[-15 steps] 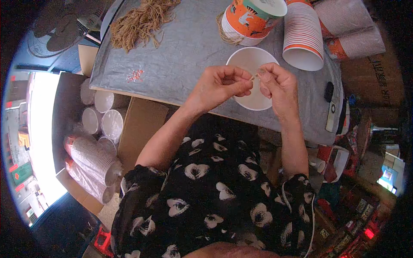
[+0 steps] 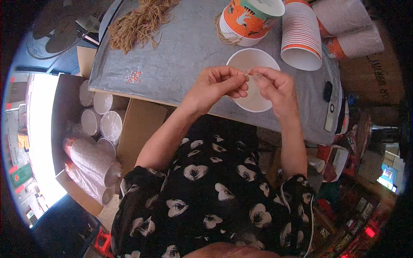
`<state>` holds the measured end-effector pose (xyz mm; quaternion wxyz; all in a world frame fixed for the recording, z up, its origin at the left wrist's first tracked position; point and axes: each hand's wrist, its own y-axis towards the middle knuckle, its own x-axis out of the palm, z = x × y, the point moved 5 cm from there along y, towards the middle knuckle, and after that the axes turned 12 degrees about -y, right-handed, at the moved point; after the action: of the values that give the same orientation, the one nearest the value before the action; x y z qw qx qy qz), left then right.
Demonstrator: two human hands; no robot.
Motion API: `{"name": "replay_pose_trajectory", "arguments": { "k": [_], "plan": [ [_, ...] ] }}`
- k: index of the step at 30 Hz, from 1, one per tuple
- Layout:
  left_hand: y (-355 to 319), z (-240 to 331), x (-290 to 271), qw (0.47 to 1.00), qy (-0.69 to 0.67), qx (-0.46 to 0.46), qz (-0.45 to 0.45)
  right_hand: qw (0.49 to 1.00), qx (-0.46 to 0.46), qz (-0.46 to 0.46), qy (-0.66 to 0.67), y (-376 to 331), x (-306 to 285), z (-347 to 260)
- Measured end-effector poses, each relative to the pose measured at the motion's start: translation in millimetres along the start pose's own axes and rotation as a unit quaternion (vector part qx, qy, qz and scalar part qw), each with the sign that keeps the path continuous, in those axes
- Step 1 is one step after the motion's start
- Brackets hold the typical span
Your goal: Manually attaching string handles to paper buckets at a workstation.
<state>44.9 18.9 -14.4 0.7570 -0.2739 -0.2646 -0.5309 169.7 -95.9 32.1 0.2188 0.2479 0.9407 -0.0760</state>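
Note:
My left hand (image 2: 219,86) and my right hand (image 2: 274,88) meet fingertip to fingertip over a white paper bucket (image 2: 254,102). Both are closed in a pinch on a thin tan string (image 2: 248,74), of which only a short bit shows between the fingers. A bundle of similar tan strings (image 2: 135,26) lies at the far left of the table. Small red and white bits (image 2: 134,77) are scattered nearer, left of my hands. Behind the white bucket stands an orange and green printed paper bucket (image 2: 247,21), with loops of string hanging at its left side.
A grey-covered table (image 2: 185,56) spans the far side. Stacked paper buckets (image 2: 301,38) lie at the right, with wrapped stacks (image 2: 348,28) beyond. A black and white tool (image 2: 329,105) rests near the right edge. An open carton (image 2: 142,118) holding bucket stacks stands left, below a fan (image 2: 58,32).
My fingertips have come closer together, the right hand shifting slightly left. The pinched string now shows as a smaller bit between them. The buckets keep their places on the table.

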Motion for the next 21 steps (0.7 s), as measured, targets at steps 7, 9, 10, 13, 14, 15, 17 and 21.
{"name": "replay_pose_trajectory", "arguments": {
  "k": [7,9,10,13,14,15,17,21],
  "plan": [
    [-0.7,6.5,11.5,0.997,0.082,-0.004,0.001,1.000,0.012,0.000,0.018,3.0,0.1,9.4],
    [-2.0,8.3,11.1,0.996,0.091,-0.010,0.010,1.000,-0.010,0.016,0.015,2.6,-0.8,1.2],
    [-2.8,8.1,9.3,0.994,0.110,-0.002,0.006,1.000,-0.016,0.002,0.001,1.7,-0.9,-7.1],
    [-3.3,9.9,13.5,0.995,0.102,0.019,0.005,0.994,-0.027,-0.038,-0.100,-5.2,-6.7,-16.9],
    [-5.0,15.3,14.4,0.984,0.178,0.017,0.004,0.980,-0.028,-0.070,-0.184,-7.4,-8.2,-16.7],
    [-7.1,19.8,15.8,0.967,0.253,0.016,0.005,0.981,-0.075,-0.063,-0.169,-8.4,-11.6,-17.4],
    [-9.3,18.3,16.0,0.970,0.244,0.013,-0.003,0.986,-0.080,-0.036,-0.140,-10.5,-20.7,-11.3],
    [-12.5,25.0,14.2,0.908,0.417,0.040,-0.021,0.996,-0.003,0.080,-0.033,-16.9,-53.7,-2.1]
  ]
}}
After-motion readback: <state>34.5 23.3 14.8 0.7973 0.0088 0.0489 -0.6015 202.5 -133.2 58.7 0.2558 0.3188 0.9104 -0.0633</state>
